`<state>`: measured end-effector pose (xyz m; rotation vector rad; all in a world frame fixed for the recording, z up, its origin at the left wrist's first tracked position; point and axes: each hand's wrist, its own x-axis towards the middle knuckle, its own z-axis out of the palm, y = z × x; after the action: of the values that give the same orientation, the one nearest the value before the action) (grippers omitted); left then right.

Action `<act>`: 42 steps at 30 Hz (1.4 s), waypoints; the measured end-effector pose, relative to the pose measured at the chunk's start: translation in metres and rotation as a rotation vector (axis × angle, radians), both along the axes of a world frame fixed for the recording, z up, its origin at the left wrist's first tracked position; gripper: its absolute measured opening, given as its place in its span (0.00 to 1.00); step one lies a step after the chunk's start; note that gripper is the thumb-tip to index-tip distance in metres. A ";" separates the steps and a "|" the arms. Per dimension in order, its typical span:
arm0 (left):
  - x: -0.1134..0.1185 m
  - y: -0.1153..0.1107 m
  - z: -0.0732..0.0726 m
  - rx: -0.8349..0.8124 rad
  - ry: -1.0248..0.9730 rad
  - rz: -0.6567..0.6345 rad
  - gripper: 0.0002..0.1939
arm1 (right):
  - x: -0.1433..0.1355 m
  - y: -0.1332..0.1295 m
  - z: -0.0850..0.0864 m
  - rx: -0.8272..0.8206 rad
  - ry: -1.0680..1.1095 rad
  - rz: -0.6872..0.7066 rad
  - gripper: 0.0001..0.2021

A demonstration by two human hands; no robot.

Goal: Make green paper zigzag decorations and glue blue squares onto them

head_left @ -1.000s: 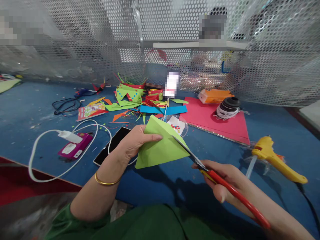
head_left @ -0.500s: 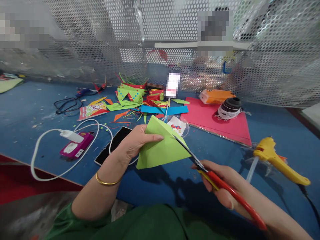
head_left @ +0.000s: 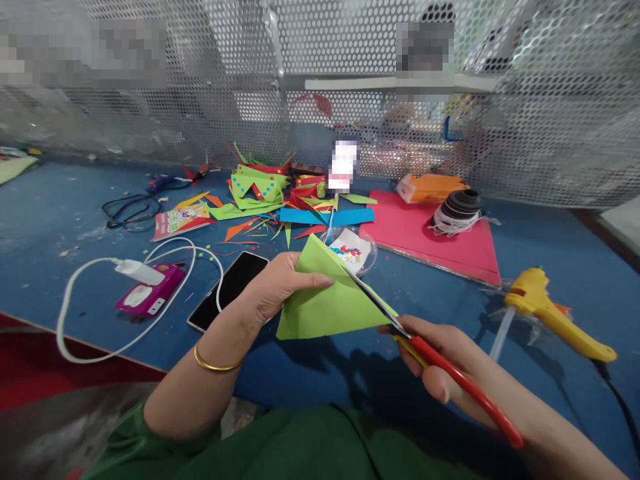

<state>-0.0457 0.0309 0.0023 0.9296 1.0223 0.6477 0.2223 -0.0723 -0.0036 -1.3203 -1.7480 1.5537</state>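
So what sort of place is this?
Likely a craft workspace, though whether home or workshop I can't tell: a glue gun and paper scraps lie on the table, and the right hand holds scissors at green paper.

The plain paper [head_left: 327,307] is lime green, the scissors [head_left: 440,358] red and yellow with grey blades [head_left: 373,297]. The table [head_left: 70,213] is blue, glue gun [head_left: 555,315] yellow, bracelet [head_left: 217,367] gold, cut-out [head_left: 271,191] lime with blue squares.

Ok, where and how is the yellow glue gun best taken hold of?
Probably by its handle, from the near right: that long, slim part extends that way, away from the glue stick. Stop short of the black cord at its end.
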 end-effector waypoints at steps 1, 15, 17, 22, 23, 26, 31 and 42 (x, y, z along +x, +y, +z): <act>0.000 0.000 0.000 -0.003 -0.004 0.001 0.19 | -0.001 0.000 0.000 -0.005 0.002 -0.012 0.42; 0.001 0.000 -0.002 0.015 -0.016 0.018 0.20 | 0.001 0.003 -0.011 0.086 -0.129 -0.032 0.44; 0.001 0.000 -0.002 0.017 -0.017 0.021 0.20 | 0.001 0.003 -0.012 0.086 -0.133 -0.039 0.44; 0.003 0.002 0.000 0.014 -0.083 0.095 0.18 | 0.001 0.003 -0.010 0.028 -0.132 -0.032 0.44; 0.003 0.002 0.000 0.016 -0.104 0.114 0.17 | 0.001 0.003 -0.008 0.017 -0.129 -0.026 0.43; 0.004 0.003 0.000 0.017 -0.123 0.139 0.14 | 0.000 0.003 -0.005 -0.014 -0.099 -0.006 0.41; 0.003 0.002 0.000 0.003 -0.145 0.156 0.12 | 0.002 0.000 -0.005 -0.091 0.018 -0.002 0.39; 0.003 0.001 0.000 -0.010 -0.145 0.160 0.14 | 0.002 0.001 0.005 -0.027 -0.022 0.067 0.41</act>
<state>-0.0426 0.0316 0.0022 0.7850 0.9755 0.8312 0.2246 -0.0717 0.0018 -1.3086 -1.8073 1.6107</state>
